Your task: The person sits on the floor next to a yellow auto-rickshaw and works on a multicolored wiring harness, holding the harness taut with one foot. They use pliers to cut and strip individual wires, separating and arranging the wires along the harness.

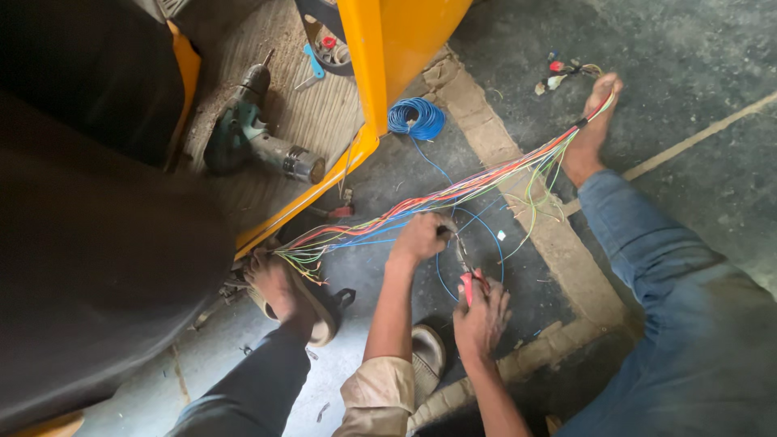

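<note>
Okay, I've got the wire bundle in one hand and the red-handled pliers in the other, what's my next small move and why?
Probably close the pliers on the blue wire near the left hand. That hand pinches the multicoloured wire bundle, stretched taut between the two feet, while the right hand holds the red handles with the tip right at the grip point. The blue wire already loops free of the bundle there.

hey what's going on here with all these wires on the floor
A person sits on the concrete floor with a bundle of coloured wires stretched between their two bare feet. The left hand grips the bundle midway, while the right hand holds red-handled pliers at a blue wire. A power drill lies nearby inside the yellow vehicle.
</note>
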A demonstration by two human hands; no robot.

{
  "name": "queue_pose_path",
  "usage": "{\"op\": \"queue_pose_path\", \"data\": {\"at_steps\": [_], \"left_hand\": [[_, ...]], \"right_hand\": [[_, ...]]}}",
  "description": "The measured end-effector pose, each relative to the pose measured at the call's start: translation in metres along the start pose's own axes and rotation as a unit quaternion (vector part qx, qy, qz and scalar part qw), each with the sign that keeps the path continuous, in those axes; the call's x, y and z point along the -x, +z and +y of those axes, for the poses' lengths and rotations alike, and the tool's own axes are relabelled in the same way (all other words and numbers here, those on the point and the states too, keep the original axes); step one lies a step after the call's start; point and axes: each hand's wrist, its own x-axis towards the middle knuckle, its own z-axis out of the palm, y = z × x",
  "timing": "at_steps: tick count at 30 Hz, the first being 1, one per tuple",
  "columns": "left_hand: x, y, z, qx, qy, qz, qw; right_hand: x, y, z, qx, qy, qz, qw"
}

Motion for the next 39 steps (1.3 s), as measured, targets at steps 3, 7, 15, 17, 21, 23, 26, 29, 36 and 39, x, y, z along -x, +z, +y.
{"op": "queue_pose_path", "data": {"at_steps": [3, 7, 15, 17, 21, 23, 26, 29, 36, 39], "left_hand": [[0.000, -0.002, 0.002, 0.005, -0.009, -0.010, 1.000], [-0.001, -0.005, 0.005, 0.000, -0.010, -0.015, 1.000], [-0.003, -0.003, -0.002, -0.024, 0.024, -0.001, 0.999], [-0.004, 0.000, -0.005, -0.042, 0.029, 0.002, 0.999], [-0.004, 0.004, -0.004, -0.042, 0.028, 0.015, 0.999], [-0.003, 0.003, -0.003, -0.065, 0.021, 0.028, 0.997], [-0.003, 0.001, -0.001, -0.031, 0.012, 0.014, 0.999], [-0.002, 0.000, -0.001, -0.054, 0.024, 0.009, 0.998], [-0.003, 0.000, -0.003, -0.028, 0.014, -0.006, 1.000], [-0.002, 0.000, -0.002, -0.031, 0.001, -0.006, 1.000]], "right_hand": [[-0.003, -0.004, -0.004, -0.006, -0.006, 0.012, 1.000], [-0.005, -0.005, -0.004, -0.031, -0.017, 0.032, 0.999], [-0.010, -0.003, -0.002, -0.071, 0.010, 0.002, 0.997], [-0.009, 0.001, 0.001, -0.081, 0.006, -0.005, 0.997], [-0.007, 0.011, 0.008, -0.105, -0.001, -0.005, 0.994], [-0.007, 0.014, 0.011, -0.122, -0.006, -0.012, 0.992], [-0.008, 0.013, 0.013, -0.138, -0.014, -0.002, 0.990], [-0.010, 0.007, 0.011, -0.096, -0.039, 0.017, 0.994], [-0.017, -0.010, -0.001, -0.038, -0.020, 0.002, 0.999], [-0.017, -0.014, -0.005, -0.052, 0.014, -0.024, 0.998]]}}
